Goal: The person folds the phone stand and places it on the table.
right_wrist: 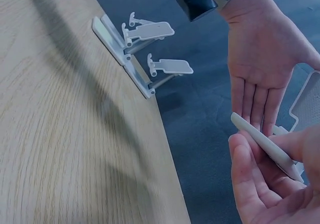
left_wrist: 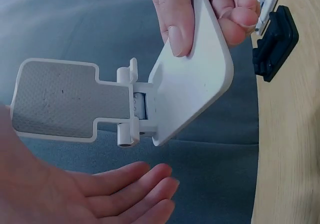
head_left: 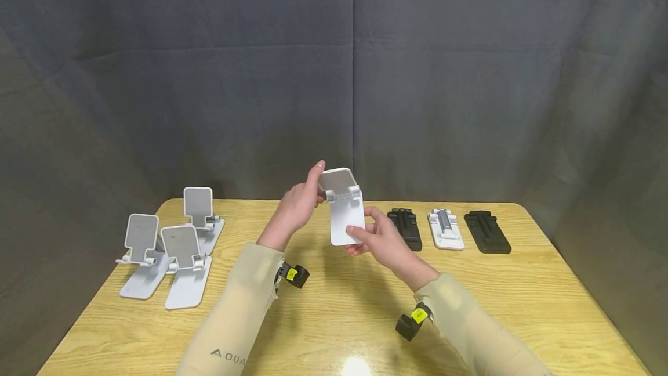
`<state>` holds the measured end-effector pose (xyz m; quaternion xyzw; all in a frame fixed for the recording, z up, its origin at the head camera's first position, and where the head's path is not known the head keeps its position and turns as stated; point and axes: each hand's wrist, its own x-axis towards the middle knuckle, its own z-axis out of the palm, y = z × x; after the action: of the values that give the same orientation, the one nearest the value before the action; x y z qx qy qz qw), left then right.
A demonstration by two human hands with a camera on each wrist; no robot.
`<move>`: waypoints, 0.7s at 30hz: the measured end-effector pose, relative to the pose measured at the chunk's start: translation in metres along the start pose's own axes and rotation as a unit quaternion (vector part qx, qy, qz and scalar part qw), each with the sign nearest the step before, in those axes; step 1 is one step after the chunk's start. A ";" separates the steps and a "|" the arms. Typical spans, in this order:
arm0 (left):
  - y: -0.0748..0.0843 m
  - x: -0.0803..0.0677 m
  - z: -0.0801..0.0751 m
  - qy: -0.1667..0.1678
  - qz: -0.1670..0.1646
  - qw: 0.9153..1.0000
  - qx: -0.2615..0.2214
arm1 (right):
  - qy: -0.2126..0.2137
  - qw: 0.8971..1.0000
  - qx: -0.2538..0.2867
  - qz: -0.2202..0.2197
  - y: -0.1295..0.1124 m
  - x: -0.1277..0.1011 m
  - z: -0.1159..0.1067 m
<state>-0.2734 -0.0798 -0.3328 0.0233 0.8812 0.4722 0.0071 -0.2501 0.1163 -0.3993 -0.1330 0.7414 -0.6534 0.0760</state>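
Note:
Held up over the table is a white phone stand (head_left: 345, 222), its hinged grey-padded plate (left_wrist: 60, 99) swung out from the base. My right hand (head_left: 385, 241) pinches the base's edge, thumb on its flat face and fingers behind. At the padded plate's far end, my left hand (head_left: 297, 206) has its thumb against the edge. The fingers of that hand stretch out straight below the plate in the left wrist view. The right wrist view shows the base (right_wrist: 265, 144) edge-on between the right thumb and fingers.
Three unfolded white phone stands (head_left: 189, 292) stand at the table's left. To the right lie folded stands: a black one (head_left: 406, 230) partly behind my right hand, a white one (head_left: 446, 230) and another black one (head_left: 487, 232). A dark curtain (head_left: 334, 74) hangs behind the wooden table (head_left: 323, 318).

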 end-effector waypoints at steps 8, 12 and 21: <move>-0.003 -0.001 0.004 -0.040 -0.007 0.999 -0.005 | 0.011 1.000 0.016 0.010 -0.002 0.005 -0.004; -0.004 -0.001 0.010 -0.063 0.003 0.998 0.009 | 0.016 0.999 0.036 0.017 -0.004 0.008 -0.009; -0.008 0.004 0.020 -0.111 -0.009 0.984 -0.141 | 0.005 0.999 0.031 0.009 -0.008 0.009 -0.013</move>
<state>-0.2766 -0.0673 -0.3503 0.0663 0.7994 0.5865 0.1121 -0.2621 0.1253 -0.3887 -0.1205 0.7224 -0.6758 0.0827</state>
